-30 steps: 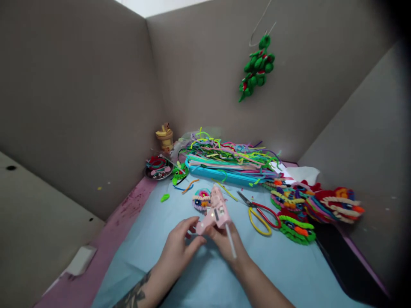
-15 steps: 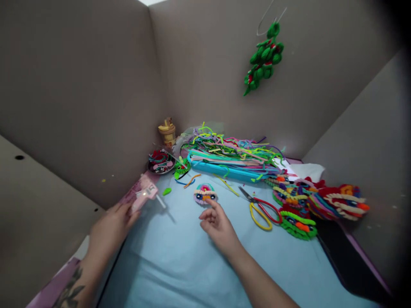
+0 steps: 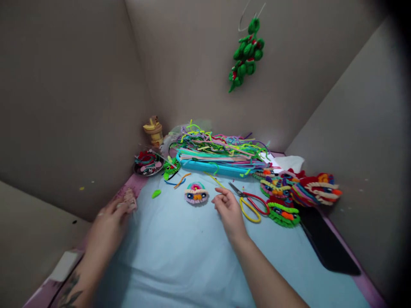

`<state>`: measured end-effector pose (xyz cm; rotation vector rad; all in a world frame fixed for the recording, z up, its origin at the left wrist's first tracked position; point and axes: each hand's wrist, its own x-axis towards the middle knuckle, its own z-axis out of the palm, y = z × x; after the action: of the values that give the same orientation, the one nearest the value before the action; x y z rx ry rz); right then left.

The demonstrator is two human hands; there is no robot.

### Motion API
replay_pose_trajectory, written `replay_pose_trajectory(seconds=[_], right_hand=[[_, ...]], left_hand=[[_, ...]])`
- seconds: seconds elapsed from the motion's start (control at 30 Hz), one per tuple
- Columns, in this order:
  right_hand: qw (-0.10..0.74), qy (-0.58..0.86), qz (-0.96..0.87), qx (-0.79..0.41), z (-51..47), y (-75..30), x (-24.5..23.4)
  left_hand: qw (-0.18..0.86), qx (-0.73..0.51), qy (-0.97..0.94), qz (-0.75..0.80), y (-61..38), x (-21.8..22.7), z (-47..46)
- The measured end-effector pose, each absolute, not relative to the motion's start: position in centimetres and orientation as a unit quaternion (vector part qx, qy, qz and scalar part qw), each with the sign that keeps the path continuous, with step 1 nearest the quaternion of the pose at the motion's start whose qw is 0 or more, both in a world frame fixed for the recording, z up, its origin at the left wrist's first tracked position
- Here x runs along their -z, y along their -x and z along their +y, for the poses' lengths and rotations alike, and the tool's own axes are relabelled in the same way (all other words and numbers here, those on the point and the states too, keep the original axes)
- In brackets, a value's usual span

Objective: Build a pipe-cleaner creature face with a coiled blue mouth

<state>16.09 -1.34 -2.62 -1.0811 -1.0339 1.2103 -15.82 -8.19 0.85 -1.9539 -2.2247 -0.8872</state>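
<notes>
At the left edge of the table, my left hand (image 3: 109, 222) is closed around a pink hot glue gun (image 3: 129, 200), both blurred by motion. My right hand (image 3: 228, 207) hovers over the blue cloth, index finger stretched out and the others loosely bent, with nothing in it. Between the hands lies a small pipe-cleaner face (image 3: 196, 194) with dark eyes, an orange beak and a lilac lower rim. Scissors (image 3: 248, 202) with one red and one yellow handle rest just right of my right hand, blades partly apart.
A blue tray (image 3: 212, 166) heaped with pipe cleaners stands at the back. Left of it are a metal bowl (image 3: 148, 164) and a green figure (image 3: 171, 167). Finished faces (image 3: 284, 214) pile up at right beside a black flat object (image 3: 327, 244). Walls enclose the table.
My left hand has carried the glue gun down and left to the table's edge. My right hand has drawn away from the pipe-cleaner face toward the scissors. The camera view has shifted.
</notes>
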Motion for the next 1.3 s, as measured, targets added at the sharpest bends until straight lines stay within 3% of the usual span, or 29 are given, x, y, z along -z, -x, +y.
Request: replay_pose_trajectory(seconds=[0.13, 0.3, 0.37, 0.93, 1.3], right_hand=[[0.565, 0.499, -0.503, -0.423, 0.0, -16.4, 3.6], [0.514, 0.444, -0.701, -0.217, 0.6, -16.5, 4.6], [0.493, 0.414, -0.743, -0.181, 0.5, -16.5, 4.8], [0.412, 0.439, -0.785, -0.146, 0.5, -15.9, 5.7], [0.442, 0.446, -0.767, -0.131, 0.2, -16.2, 5.4]], left_hand=[[-0.01, 0.262, 0.764, -0.59, 8.2, -1.2, -3.2], [-0.183, 0.329, 0.793, -0.48, 3.5, -0.1, 3.1], [-0.205, 0.345, 0.771, -0.494, 3.4, 1.0, 4.1], [-0.197, 0.272, 0.805, -0.489, 3.8, 3.0, 3.8], [-0.202, 0.272, 0.802, -0.492, 3.5, 3.3, 3.7]])
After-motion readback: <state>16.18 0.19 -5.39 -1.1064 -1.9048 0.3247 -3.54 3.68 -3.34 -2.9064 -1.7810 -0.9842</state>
